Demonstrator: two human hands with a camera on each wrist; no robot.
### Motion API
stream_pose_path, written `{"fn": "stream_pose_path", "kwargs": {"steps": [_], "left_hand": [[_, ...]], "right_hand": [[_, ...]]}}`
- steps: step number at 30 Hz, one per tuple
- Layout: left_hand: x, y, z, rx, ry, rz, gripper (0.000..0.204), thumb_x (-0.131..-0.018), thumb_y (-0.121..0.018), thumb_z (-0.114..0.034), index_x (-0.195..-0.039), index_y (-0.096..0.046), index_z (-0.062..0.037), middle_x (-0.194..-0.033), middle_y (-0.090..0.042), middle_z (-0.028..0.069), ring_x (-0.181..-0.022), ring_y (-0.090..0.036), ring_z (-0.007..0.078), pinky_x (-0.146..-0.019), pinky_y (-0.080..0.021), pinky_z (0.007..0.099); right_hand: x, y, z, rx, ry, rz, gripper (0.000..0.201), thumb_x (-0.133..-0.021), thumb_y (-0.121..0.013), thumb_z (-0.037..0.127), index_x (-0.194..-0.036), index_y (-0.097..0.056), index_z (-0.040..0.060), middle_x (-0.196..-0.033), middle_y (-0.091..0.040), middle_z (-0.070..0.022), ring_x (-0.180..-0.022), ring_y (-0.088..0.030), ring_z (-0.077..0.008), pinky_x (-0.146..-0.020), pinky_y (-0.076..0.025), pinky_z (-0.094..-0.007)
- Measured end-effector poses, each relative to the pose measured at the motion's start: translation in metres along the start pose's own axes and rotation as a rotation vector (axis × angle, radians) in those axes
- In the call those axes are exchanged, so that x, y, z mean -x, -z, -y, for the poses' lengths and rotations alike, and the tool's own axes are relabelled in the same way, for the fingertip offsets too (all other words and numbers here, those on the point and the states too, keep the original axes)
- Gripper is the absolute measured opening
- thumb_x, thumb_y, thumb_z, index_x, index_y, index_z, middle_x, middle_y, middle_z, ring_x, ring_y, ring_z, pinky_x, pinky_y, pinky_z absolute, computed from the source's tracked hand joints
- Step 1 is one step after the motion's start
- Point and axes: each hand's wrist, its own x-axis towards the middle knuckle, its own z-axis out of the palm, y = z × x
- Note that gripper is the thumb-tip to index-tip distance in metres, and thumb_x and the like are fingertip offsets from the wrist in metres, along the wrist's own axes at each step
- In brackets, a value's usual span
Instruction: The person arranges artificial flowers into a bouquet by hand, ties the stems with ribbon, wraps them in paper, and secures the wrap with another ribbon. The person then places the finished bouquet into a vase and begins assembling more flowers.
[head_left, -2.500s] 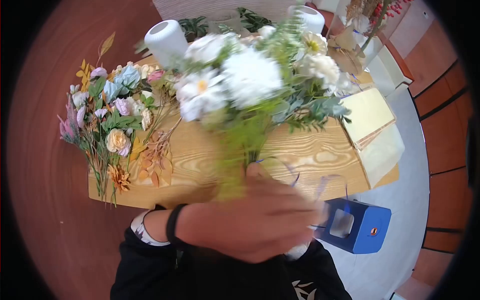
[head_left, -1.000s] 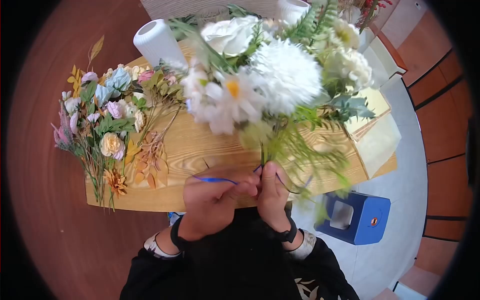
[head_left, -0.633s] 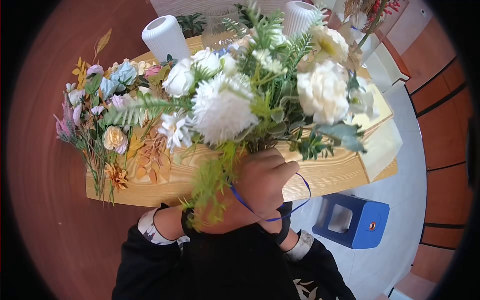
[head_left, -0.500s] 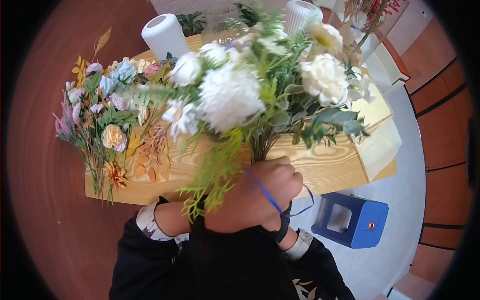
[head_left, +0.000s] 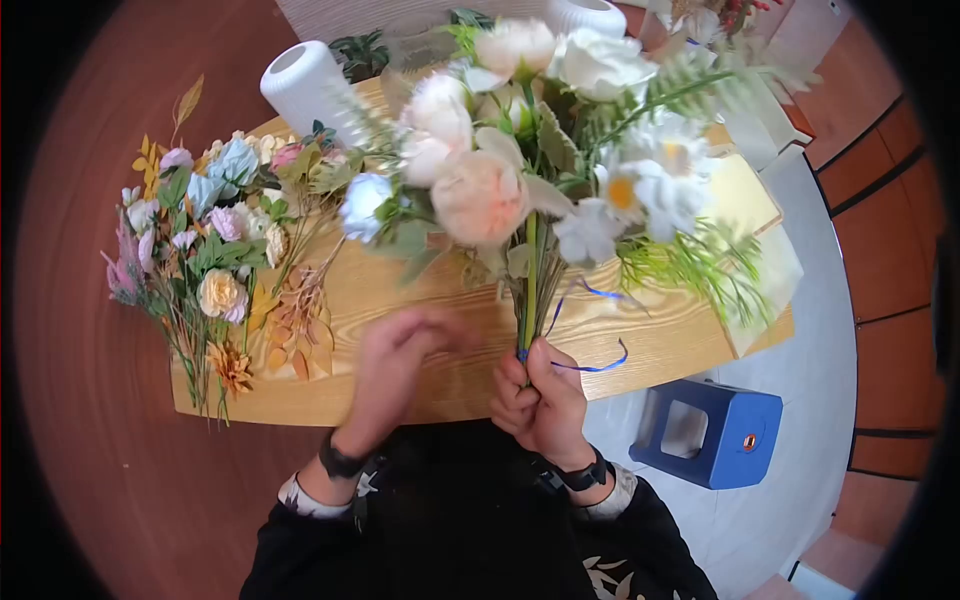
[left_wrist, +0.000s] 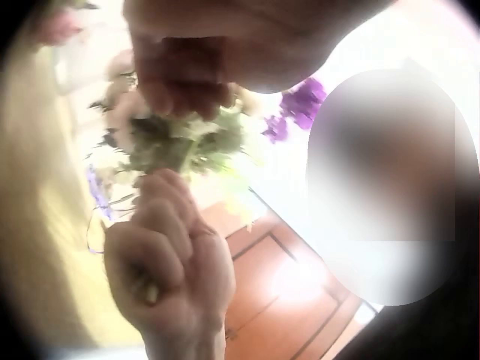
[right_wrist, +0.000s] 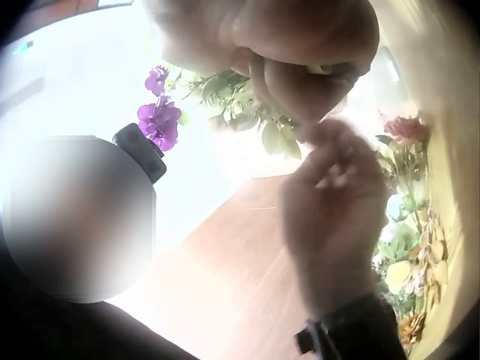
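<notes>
My right hand (head_left: 545,405) grips the stems of a bouquet (head_left: 480,195) of artificial white, cream and pale peach flowers with green fern sprigs, held upright over the table's front edge. A thin blue ribbon (head_left: 605,366) is round the stems just at the fingers, its loose ends curling out to the right. My left hand (head_left: 390,365), blurred, is off to the left of the stems with its fingers loosely bent and nothing in them. In the left wrist view the right fist (left_wrist: 176,251) closes round the stems below the blooms.
On the wooden table (head_left: 400,300), a pile of coloured artificial flowers (head_left: 215,240) lies at the left. White ribbed vases (head_left: 310,90) stand at the back, beside a clear glass vase. Pale wrapping sheets (head_left: 745,205) lie at the right; a blue stool (head_left: 725,435) stands on the floor.
The left hand, which was across the right hand at the stems, has moved away to the left. The bouquet has turned, so peach blooms now face me and the daisies are on the right.
</notes>
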Motion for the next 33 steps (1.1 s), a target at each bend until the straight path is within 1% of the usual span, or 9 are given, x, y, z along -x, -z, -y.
{"fn": "stream_pose_path", "kwargs": {"steps": [1, 3, 6, 8, 11, 14, 16, 20, 33], "left_hand": [[-0.004, -0.004, 0.002, 0.007, 0.002, -0.015, 0.029, -0.081, -0.051, -0.009, -0.108, -0.054, 0.0025, -0.109, -0.057, 0.0156, -0.103, -0.054, 0.0230, -0.085, -0.045, 0.0340], [-0.021, -0.019, 0.002, 0.745, 0.334, 0.424, 0.039, -0.090, -0.044, -0.025, -0.120, -0.045, 0.0014, -0.117, -0.052, 0.0141, -0.108, -0.050, 0.0212, -0.093, -0.039, 0.0340], [-0.020, -0.027, 0.012, 1.098, 0.234, 0.499, 0.051, -0.092, -0.038, -0.035, -0.129, -0.034, 0.0006, -0.124, -0.046, 0.0149, -0.114, -0.045, 0.0217, -0.099, -0.033, 0.0341], [-0.025, -0.025, 0.032, 1.059, 0.175, 0.442, 0.039, -0.092, -0.042, -0.033, -0.114, -0.044, -0.0013, -0.111, -0.051, 0.0138, -0.098, -0.053, 0.0261, -0.086, -0.043, 0.0366], [-0.023, -0.013, 0.051, 1.020, 0.038, 0.396, 0.043, -0.092, -0.040, -0.024, -0.127, -0.035, -0.0003, -0.118, -0.050, 0.0114, -0.113, -0.046, 0.0196, -0.100, -0.033, 0.0337], [-0.025, -0.024, 0.027, 1.167, 0.114, 0.325, 0.023, -0.091, -0.040, -0.016, -0.107, -0.046, -0.0011, -0.086, -0.056, 0.0045, -0.086, -0.052, 0.0155, -0.085, -0.040, 0.0300], [-0.022, -0.028, 0.027, 1.472, 0.188, 0.274, 0.010, -0.090, -0.039, -0.011, -0.082, -0.043, -0.0064, -0.059, -0.038, -0.0015, -0.059, -0.039, 0.0123, -0.064, -0.036, 0.0277], [-0.010, -0.032, -0.001, 1.432, 0.059, 0.183, 0.017, -0.089, -0.039, -0.007, -0.072, -0.035, -0.0094, -0.055, -0.022, -0.0022, -0.051, -0.024, 0.0119, -0.055, -0.028, 0.0278], [0.019, -0.039, -0.004, 0.334, -0.352, -0.075, 0.015, -0.088, -0.047, -0.009, -0.074, -0.048, -0.0039, -0.057, -0.044, 0.0003, -0.052, -0.039, 0.0128, -0.057, -0.036, 0.0298]], "right_hand": [[0.002, -0.004, 0.000, 0.002, -0.016, 0.004, 0.037, -0.094, -0.036, 0.038, -0.076, -0.041, 0.0061, -0.053, -0.027, 0.0030, -0.038, -0.018, -0.0039, -0.036, -0.012, -0.0208], [0.003, -0.011, 0.000, 0.060, -0.054, 0.113, 0.038, -0.093, -0.039, 0.039, -0.075, -0.038, 0.0059, -0.053, -0.028, 0.0002, -0.038, -0.016, -0.0051, -0.036, -0.013, -0.0221], [0.001, -0.013, -0.002, 0.036, -0.094, 0.194, 0.039, -0.094, -0.037, 0.038, -0.076, -0.041, 0.0029, -0.053, -0.028, 0.0024, -0.038, -0.019, -0.0047, -0.036, -0.013, -0.0207], [0.002, -0.014, -0.002, 0.060, -0.088, 0.202, 0.039, -0.094, -0.037, 0.037, -0.077, -0.041, 0.0023, -0.053, -0.028, 0.0022, -0.039, -0.020, -0.0047, -0.037, -0.014, -0.0206], [0.004, -0.014, 0.000, 0.096, -0.052, 0.178, 0.039, -0.094, -0.037, 0.037, -0.078, -0.042, 0.0016, -0.054, -0.029, 0.0022, -0.039, -0.020, -0.0045, -0.037, -0.014, -0.0205], [0.001, -0.012, -0.002, 0.136, 0.002, 0.116, 0.039, -0.094, -0.038, 0.038, -0.077, -0.040, 0.0029, -0.054, -0.029, 0.0021, -0.039, -0.018, -0.0043, -0.036, -0.014, -0.0207], [0.000, -0.012, -0.004, 0.162, 0.029, 0.077, 0.039, -0.093, -0.039, 0.039, -0.076, -0.039, 0.0045, -0.053, -0.028, 0.0020, -0.038, -0.017, -0.0043, -0.035, -0.013, -0.0209], [0.000, -0.014, -0.014, 0.244, 0.130, -0.045, 0.037, -0.094, -0.038, 0.037, -0.076, -0.039, 0.0044, -0.051, -0.027, 0.0027, -0.038, -0.018, -0.0040, -0.034, -0.013, -0.0208], [-0.008, -0.010, -0.025, 0.348, 0.292, -0.332, 0.031, -0.095, -0.041, 0.027, -0.079, -0.049, 0.0018, -0.053, -0.037, 0.0036, -0.042, -0.028, -0.0029, -0.038, -0.019, -0.0186]]}}
